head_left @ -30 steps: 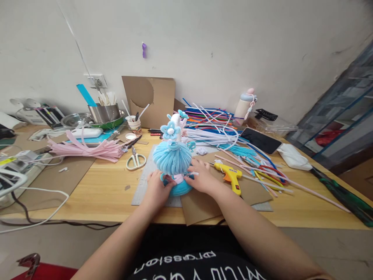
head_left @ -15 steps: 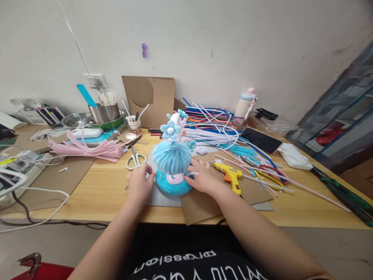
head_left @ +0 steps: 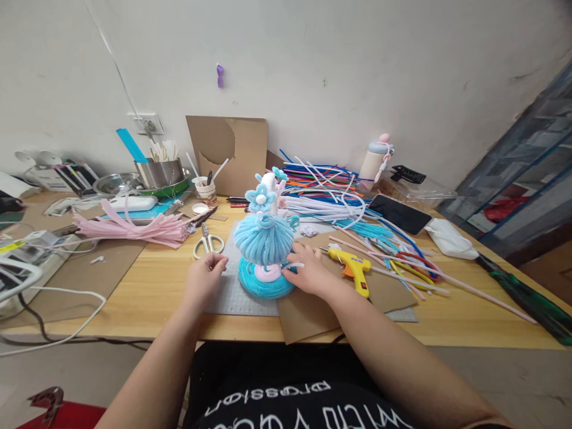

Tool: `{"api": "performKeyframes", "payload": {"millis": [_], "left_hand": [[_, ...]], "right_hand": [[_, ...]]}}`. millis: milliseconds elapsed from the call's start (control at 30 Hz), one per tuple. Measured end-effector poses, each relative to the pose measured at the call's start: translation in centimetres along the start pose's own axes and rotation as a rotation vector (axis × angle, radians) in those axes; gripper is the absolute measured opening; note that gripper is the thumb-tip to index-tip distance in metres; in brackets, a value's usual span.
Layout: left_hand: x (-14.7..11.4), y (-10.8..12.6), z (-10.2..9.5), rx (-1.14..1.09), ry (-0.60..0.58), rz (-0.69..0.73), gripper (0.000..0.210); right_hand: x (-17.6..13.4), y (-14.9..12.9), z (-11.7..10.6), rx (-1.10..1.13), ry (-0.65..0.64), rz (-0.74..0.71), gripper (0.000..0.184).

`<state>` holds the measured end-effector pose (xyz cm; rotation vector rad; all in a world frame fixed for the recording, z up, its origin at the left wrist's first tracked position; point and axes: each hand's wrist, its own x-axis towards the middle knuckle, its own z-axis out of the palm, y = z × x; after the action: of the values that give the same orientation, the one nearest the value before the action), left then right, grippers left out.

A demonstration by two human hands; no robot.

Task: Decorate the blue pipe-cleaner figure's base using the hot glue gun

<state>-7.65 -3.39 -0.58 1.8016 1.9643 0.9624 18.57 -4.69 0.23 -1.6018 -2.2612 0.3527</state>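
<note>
In the middle stands a blue pipe-cleaner figure (head_left: 263, 238) with a pleated skirt, a white upper part and blue flowers. Its round blue coiled base (head_left: 263, 292) has a pink-white coil in the centre and rests on a grey cutting mat (head_left: 223, 302). My right hand (head_left: 308, 271) grips the figure's right side, low down at the base; a thin pale strip (head_left: 295, 265) shows at its fingers. To the left of the base and apart from it, my left hand (head_left: 206, 277) is closed with curled fingers. Whatever it may hold is hidden. White-handled scissors (head_left: 208, 244) lie just beyond it.
A yellow glue gun (head_left: 353, 269) lies on cardboard (head_left: 313, 319) right of my right hand. Many coloured pipe cleaners (head_left: 322, 202) spread behind it, near a black phone (head_left: 400, 213). Pink pipe cleaners (head_left: 134, 229), a paper cup (head_left: 206, 192) and a metal pot (head_left: 159, 174) stand left.
My left hand has drawn back leftward from the base, and its fingers have curled in. The right hand stays at the figure, which has hardly moved.
</note>
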Motion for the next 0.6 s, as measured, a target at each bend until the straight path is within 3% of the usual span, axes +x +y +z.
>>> {"api": "performKeyframes", "payload": {"millis": [167,300,467,600], "left_hand": [[0.3,-0.7,-0.2,0.072,0.095,-0.011,0.032],[-0.4,0.3,0.3,0.113,0.120,0.162,0.029],[-3.4,3.9,2.6,0.208,-0.110,0.470,0.025],[-5.1,5.7,4.1,0.346,-0.246,0.533,0.039]], "right_hand": [[0.0,-0.1,-0.1,0.010,-0.002,-0.001,0.017],[0.0,-0.1,-0.2,0.010,-0.006,0.000,0.017],[0.1,0.1,0.0,0.006,-0.014,-0.007,0.018],[0.2,0.2,0.2,-0.006,-0.016,-0.007,0.020]]}}
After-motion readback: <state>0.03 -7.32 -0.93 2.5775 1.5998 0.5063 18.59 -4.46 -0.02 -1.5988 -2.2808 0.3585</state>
